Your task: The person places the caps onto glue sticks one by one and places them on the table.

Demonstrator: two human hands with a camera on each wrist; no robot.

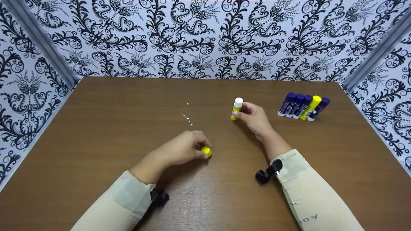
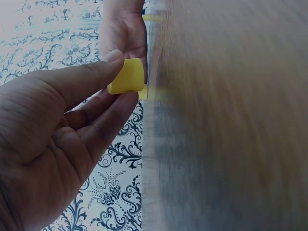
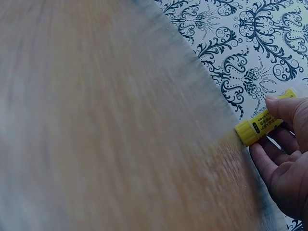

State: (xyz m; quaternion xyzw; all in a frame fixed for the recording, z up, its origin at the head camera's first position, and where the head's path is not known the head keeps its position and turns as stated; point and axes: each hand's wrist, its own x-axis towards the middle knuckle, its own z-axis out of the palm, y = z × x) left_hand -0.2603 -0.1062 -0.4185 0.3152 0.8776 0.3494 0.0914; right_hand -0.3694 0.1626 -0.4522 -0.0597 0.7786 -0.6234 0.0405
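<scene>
My left hand [image 1: 181, 147] pinches a small yellow cap [image 1: 206, 151] between thumb and fingers, low over the table's middle. In the left wrist view the cap [image 2: 129, 77] is a short plain cylinder held at the fingertips. Farther back and to the right, my right hand [image 1: 256, 119] grips a yellow glue stick [image 1: 236, 110] by its body. The stick stands upright, uncapped, its white end on top. In the right wrist view printed lettering shows on the glue stick [image 3: 262, 126], and its yellow base is at the table surface.
To the right of my right hand stands a row of several capped glue sticks, mostly purple-capped [image 1: 298, 100], with one yellow glue stick [image 1: 314, 103] among them. White crumbs [image 1: 187, 118] lie on the brown table [image 1: 128, 106]. Patterned wall panels [image 1: 199, 38] border the back and sides.
</scene>
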